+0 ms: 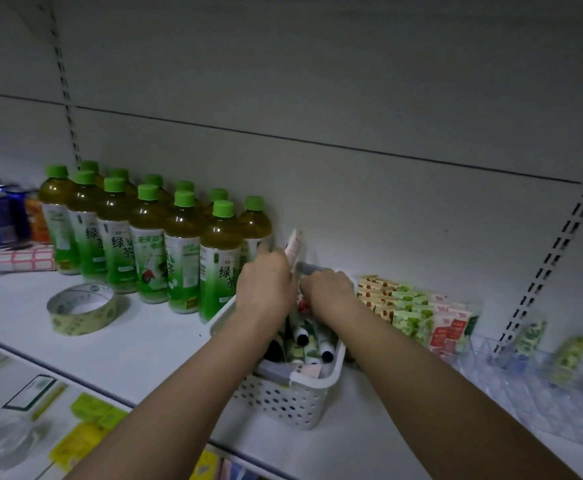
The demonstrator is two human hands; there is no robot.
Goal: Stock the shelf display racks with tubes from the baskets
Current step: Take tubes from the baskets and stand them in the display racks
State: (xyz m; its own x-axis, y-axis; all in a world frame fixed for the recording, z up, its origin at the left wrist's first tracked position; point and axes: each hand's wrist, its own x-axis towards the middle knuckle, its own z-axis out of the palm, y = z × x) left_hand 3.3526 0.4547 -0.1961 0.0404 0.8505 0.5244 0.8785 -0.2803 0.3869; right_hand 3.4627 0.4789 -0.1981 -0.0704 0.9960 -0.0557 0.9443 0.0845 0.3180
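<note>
I see tubes (305,336) lying in the white perforated basket (293,400) on the shelf (144,344). My left hand (265,282) grips a pink tube (295,245); the right hand (328,289) seems curled around a grey one (312,267). Green tea bottles (151,237) stand at nine o'clock, a clear rack (542,386) at four.

A pale back panel (317,98) fills the upper frame (dimly lit). Slotted uprights (65,84) flank it; a white shelf (144,348) spans below.
</note>
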